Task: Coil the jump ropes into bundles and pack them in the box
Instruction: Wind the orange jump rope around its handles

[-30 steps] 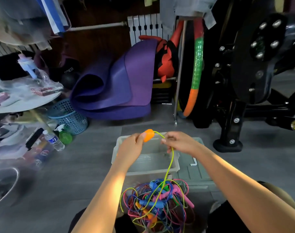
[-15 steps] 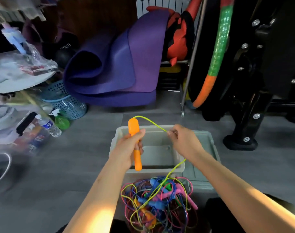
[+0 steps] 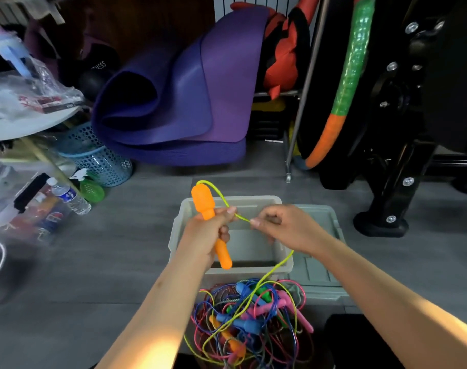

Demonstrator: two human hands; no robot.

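Over on the far left a clear plastic water bottle [image 3: 68, 196] is lying on the grey floor next to a green spray bottle [image 3: 91, 189], with a light blue perforated basket [image 3: 99, 161] sitting just behind them. Behind that, a big rolled purple foam mat [image 3: 179, 102] is leaning against the back.

Moving in, my left hand [image 3: 208, 233] is wrapping its fingers round the orange plastic jump rope handle [image 3: 209, 222], holding it roughly upright with the fat end pointing up, right above the grey translucent plastic box [image 3: 285, 267]. The thin yellow-green cord [image 3: 269, 275] is looping out of the top of the handle and coming down past my thumb.

Just beside that, my right hand [image 3: 283, 229] is pinching the cord between thumb and fingertips, also over the box. From there the cord is trailing down over the box's near rim into the tangled pile of coloured jump ropes [image 3: 251, 320] sitting on the floor in front of the box, close to me.

The box's flat grey lid [image 3: 323, 267] is lying right next to the box on its right side, and further right a black metal machine frame [image 3: 402, 155] is standing on the floor.
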